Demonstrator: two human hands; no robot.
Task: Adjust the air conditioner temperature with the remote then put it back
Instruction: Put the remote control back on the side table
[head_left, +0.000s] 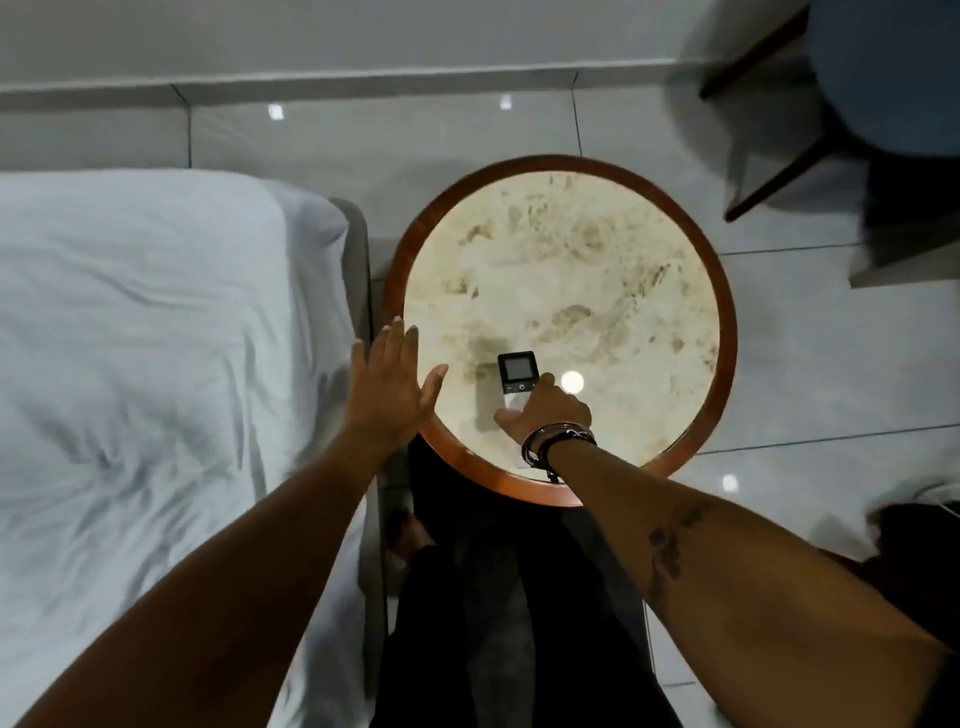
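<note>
Two hands showed in the head view: the right hand (545, 410) had its grip closed around the lower body of the remote (517, 374), which sat at the near edge of the round bench (724, 332). Whether this was pickup or return couldn't be told. The left hand (389, 384) hovered flat, fingers spread, holding nothing.

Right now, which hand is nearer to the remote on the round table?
Right. The right hand is on the remote; the left hand is open, apart from it, over the table's bed-side edge.
</note>
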